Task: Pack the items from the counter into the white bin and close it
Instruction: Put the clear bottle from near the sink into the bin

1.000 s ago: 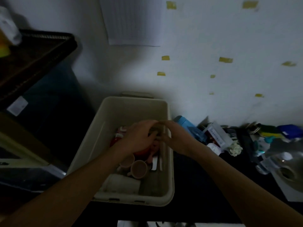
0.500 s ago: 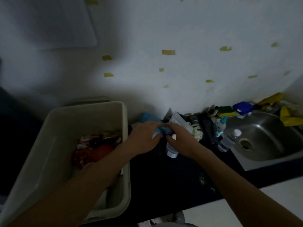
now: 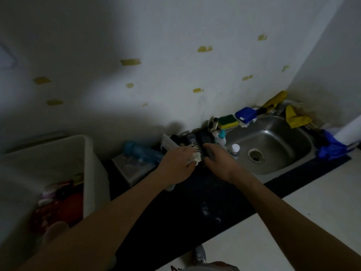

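So, judging by how things lie, the gathering-up step is what's in hand. Over at 9 o'clock the white bin (image 3: 88, 169) is parked on the desk (image 3: 185, 212). It's open, with no lid to be made out, and it's already partly loaded with red stuff (image 3: 64, 210) and a few pale bits.

Just right of it, a blue bottle (image 3: 140, 151) is laid across a clear plastic box (image 3: 130, 169), and neither is packed yet.

In the middle, the left hand (image 3: 176, 165) is stretched out over the desk. A crumpled whitish wad (image 3: 196, 159) seems to be pinched in its fingers (image 3: 187, 153). A dark box with pale lettering (image 3: 195, 145) is lying at that hand's 12 o'clock, right up against the wad.

The right hand (image 3: 219, 162) is set down just beside it, with the fingers bent over something dark. Whether anything is actually gripped there can't be told, it's way too murky.

Toward 2 o'clock some small bottles (image 3: 221, 139) are stood by the sink (image 3: 283, 141), with a sponge (image 3: 228, 121) behind them.

For the next move, the wad probably needs to be lifted clear and carried back to 9 o'clock, then dropped into the bin. The dark box looks bulkier, so a fuller grip would likely be wanted for it. Plenty is left on the desk, so closing up looks a long way off.
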### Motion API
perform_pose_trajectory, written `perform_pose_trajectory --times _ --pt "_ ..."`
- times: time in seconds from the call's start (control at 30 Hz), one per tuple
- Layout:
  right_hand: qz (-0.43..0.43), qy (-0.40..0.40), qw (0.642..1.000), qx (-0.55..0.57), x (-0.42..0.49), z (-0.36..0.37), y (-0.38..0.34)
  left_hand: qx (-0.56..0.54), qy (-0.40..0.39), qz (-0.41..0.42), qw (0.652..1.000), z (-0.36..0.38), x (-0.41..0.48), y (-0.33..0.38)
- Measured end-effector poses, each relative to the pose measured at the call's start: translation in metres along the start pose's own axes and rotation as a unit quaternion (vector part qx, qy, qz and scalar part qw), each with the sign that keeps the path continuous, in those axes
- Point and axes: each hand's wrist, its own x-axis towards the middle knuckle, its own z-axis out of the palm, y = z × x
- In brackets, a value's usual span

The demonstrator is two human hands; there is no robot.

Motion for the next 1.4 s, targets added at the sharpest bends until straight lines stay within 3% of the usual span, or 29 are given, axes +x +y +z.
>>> perform_pose_trajectory --times 0.1,0.33,0.5,0.7,0.97,1.1,1.27,1.4 --pt "0.048 0.013 0.999 0.006 0.006 -0.014 0.026 -0.005 -0.005 -0.009 1.0 0.018 0.024 0.013" --pt "0.053 0.035 0.998 -0.024 0.021 -0.03 0.081 -0.015 -0.006 -0.011 1.0 0.049 0.062 0.034" --pt "0.088 -0.018 0.993 -0.074 0.035 -0.034 0.115 -0.007 -0.024 -0.032 0.999 0.062 0.074 0.032" --pt "0.113 -0.052 0.991 -0.039 0.042 -0.027 0.132 -0.017 -0.044 -0.043 0.998 0.077 0.087 0.038" --pt "0.084 -0.001 0.995 -0.06 0.043 -0.025 0.127 -0.053 -0.057 -0.052 0.996 0.089 0.085 0.044" --pt "0.055 0.04 0.997 -0.029 0.034 -0.031 0.106 -0.155 -0.071 -0.102 0.98 0.084 0.08 0.041" --pt "-0.018 -0.015 0.999 0.04 0.032 -0.046 0.066 -0.245 -0.087 -0.105 0.96 0.068 0.072 0.033" --pt "-0.074 -0.011 0.992 0.103 0.033 -0.048 0.026 -0.289 -0.065 -0.108 0.949 0.039 0.061 0.031"
